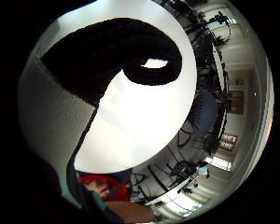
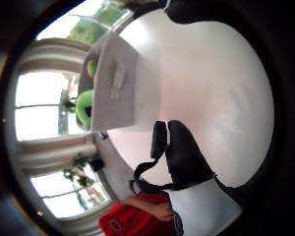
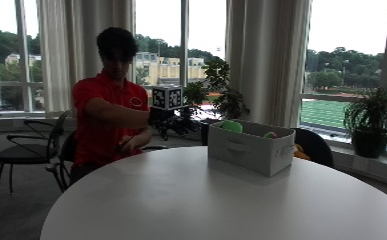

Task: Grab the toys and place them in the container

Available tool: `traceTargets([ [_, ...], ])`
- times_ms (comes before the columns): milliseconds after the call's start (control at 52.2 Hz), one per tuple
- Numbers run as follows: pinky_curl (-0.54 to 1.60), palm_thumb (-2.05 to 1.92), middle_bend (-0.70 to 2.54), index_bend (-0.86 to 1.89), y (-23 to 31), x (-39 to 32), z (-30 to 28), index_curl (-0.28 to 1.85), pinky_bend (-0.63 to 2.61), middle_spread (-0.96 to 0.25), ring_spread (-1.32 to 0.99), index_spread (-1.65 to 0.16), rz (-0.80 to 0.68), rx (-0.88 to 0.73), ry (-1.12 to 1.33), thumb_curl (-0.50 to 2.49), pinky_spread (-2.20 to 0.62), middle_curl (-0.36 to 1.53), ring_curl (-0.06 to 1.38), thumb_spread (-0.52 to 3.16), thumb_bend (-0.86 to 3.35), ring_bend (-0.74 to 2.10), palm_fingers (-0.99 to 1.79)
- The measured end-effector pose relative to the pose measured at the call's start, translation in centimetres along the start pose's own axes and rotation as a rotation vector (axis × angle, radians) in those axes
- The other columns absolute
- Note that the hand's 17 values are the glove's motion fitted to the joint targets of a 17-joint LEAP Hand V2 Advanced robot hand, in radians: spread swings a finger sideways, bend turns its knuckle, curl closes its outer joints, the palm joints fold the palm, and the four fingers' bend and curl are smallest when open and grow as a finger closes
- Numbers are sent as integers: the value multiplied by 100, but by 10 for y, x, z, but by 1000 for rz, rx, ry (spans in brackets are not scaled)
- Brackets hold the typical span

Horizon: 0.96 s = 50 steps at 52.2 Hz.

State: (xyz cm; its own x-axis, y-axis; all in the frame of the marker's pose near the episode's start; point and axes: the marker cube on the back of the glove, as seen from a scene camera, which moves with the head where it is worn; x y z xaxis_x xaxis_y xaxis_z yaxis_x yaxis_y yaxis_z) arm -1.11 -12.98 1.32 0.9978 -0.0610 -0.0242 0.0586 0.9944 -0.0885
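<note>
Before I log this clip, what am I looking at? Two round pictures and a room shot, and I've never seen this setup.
No machine here: a person in a red shirt sits at a round white table, and the black-gloved right hand is raised above the table's edge beside the white fabric container. The room shot comes from across the table. The round pictures come from cameras on that palm: one shows a curled gloved finger over the tabletop, the other the container with green toys inside. The hand holds nothing. I see no toys on the table.
</note>
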Motion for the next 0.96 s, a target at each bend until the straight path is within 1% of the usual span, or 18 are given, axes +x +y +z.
traceTargets([
  [211,30,16,15,19,2,13,8,36,117,-10,2,-43,17,-4,-8,37,11,27,38,131,-1,20,-5],
  [307,31,17,15,19,-7,29,9,36,117,-10,3,-44,26,-33,-26,37,11,26,37,132,-1,19,-5],
  [824,31,15,15,20,-8,30,6,39,114,-10,2,-45,-3,-38,-21,36,11,26,36,131,-1,19,-4],
  [959,31,16,16,20,1,21,11,40,114,-10,2,-45,-4,6,0,36,11,26,36,131,-1,20,-3],
])
